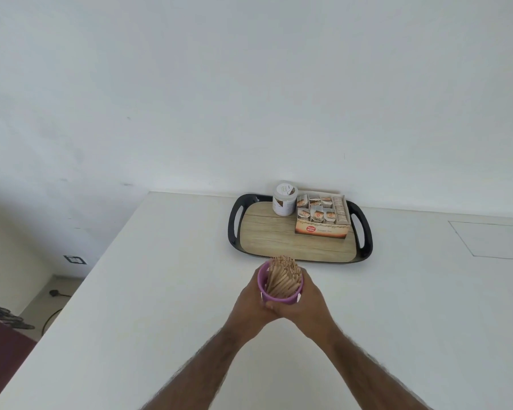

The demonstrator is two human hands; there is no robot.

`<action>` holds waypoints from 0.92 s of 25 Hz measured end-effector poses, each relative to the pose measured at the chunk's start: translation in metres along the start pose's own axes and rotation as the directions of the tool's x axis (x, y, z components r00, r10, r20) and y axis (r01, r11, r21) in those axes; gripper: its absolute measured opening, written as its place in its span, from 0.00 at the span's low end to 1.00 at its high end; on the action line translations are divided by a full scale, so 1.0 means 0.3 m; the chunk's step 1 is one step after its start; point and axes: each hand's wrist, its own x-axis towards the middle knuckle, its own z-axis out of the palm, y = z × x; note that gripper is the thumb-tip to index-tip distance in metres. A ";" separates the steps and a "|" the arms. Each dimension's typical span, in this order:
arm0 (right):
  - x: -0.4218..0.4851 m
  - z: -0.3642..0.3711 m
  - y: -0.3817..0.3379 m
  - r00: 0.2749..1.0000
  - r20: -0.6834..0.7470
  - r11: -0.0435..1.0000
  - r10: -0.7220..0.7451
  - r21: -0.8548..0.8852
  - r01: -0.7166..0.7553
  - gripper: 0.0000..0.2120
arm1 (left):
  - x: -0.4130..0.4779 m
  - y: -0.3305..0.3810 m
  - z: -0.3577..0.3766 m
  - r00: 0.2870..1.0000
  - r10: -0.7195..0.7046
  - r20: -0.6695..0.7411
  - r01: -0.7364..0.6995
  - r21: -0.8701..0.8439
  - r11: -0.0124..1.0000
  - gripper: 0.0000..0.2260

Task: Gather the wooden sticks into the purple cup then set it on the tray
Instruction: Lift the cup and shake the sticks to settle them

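Note:
The purple cup [279, 298] is packed with a bundle of wooden sticks [283, 275] that stand up above its rim. My left hand [249, 303] and my right hand [307, 303] both wrap around the cup from either side, fingers meeting at its near side. The cup is just in front of the tray's near edge, over the white table. The tray [267, 235] has a black rim with handles and a wood-look floor, and its near left part is bare.
On the tray's far side stand a white jar [284, 199] and an open box of tea bags [322, 217]. The white table [160, 291] ends at a left edge with floor below. A rectangular outline [492, 238] marks the table at the right.

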 end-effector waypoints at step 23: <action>0.012 -0.088 -0.056 0.994 0.088 0.987 0.066 0.141 -0.078 0.37 | -0.012 0.021 0.008 0.999 0.015 0.043 -0.020 0.104 0.994 0.38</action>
